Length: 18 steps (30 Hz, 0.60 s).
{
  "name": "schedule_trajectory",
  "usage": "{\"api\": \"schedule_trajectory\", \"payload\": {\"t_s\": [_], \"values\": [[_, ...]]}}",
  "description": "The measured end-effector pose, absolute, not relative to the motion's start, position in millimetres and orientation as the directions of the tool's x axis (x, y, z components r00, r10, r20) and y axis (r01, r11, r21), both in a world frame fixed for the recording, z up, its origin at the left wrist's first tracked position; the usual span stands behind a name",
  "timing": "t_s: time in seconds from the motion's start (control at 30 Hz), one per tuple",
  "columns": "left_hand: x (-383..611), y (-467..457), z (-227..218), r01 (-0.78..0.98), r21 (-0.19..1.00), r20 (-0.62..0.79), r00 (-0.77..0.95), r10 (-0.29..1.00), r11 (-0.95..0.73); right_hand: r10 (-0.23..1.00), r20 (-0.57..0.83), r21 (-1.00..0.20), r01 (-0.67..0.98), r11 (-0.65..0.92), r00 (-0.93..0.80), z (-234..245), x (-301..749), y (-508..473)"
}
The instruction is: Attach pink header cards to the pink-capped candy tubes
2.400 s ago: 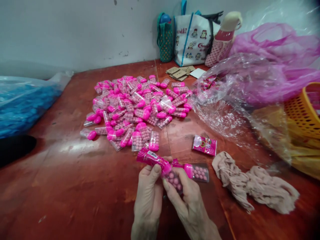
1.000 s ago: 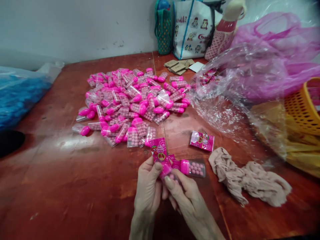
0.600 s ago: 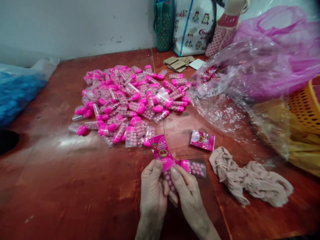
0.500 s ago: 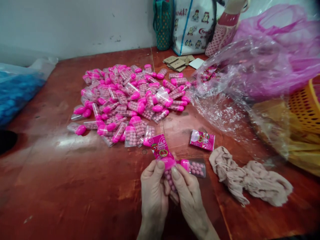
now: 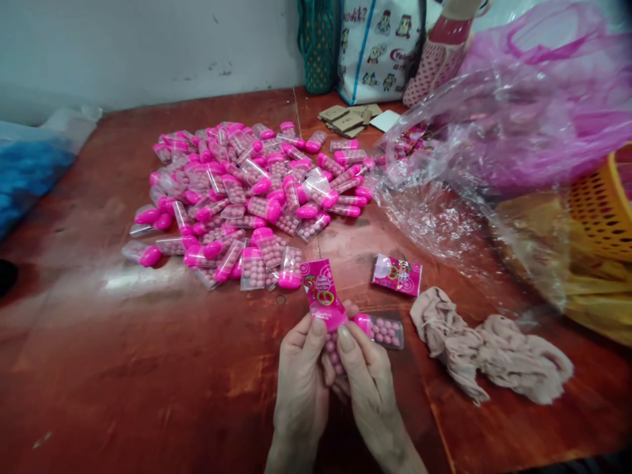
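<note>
Both hands grip one clear candy container [image 5: 334, 352] filled with round pink candies. A pink printed label sleeve [image 5: 323, 293] stands up from its top end, between the fingertips. My left hand [image 5: 302, 368] closes on the left side, its thumb pressed near the label's lower edge. On the right side, my right hand [image 5: 371, 375] pinches with its thumb along the front. The container's lower part is hidden behind the fingers. Just beyond my right hand lies another filled container [image 5: 386, 331] with a pink cap. A flat stack of labels [image 5: 396, 274] lies farther right.
A heap of pink-capped candy containers [image 5: 247, 181] covers the red table's middle. A crumpled beige cloth [image 5: 494, 349] lies to the right, near a clear plastic bag [image 5: 439, 210] and a yellow basket [image 5: 600, 210]. Cardboard pieces [image 5: 345, 120] sit at the back; a blue-filled bag [image 5: 34, 174] stands left.
The label sleeve now stands straighter and shows more of its printed face above the fingers. Both hands keep their hold on the container. The whole view has shifted slightly.
</note>
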<state>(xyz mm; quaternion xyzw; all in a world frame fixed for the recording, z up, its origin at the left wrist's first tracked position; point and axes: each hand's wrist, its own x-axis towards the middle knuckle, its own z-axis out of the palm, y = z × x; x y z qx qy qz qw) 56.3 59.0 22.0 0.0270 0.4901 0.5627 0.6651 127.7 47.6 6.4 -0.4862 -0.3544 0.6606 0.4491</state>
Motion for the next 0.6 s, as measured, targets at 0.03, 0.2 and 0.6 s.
{"api": "schedule_trajectory", "payload": {"t_s": [0.03,0.2,0.6], "values": [[55,59,22,-0.720,0.593,-0.617,-0.120,0.778,0.360,0.937,-0.318,-0.911,-0.228,-0.344,-0.145,6,129,48],[55,58,19,-0.721,0.623,-0.581,-0.167,0.797,0.303,0.921,-0.312,-0.943,-0.045,-0.331,-0.232,8,139,47],[31,64,7,-0.716,0.692,-0.556,-0.442,0.704,0.096,0.959,-0.267,-0.848,0.495,-0.190,-0.090,0,157,30]]}}
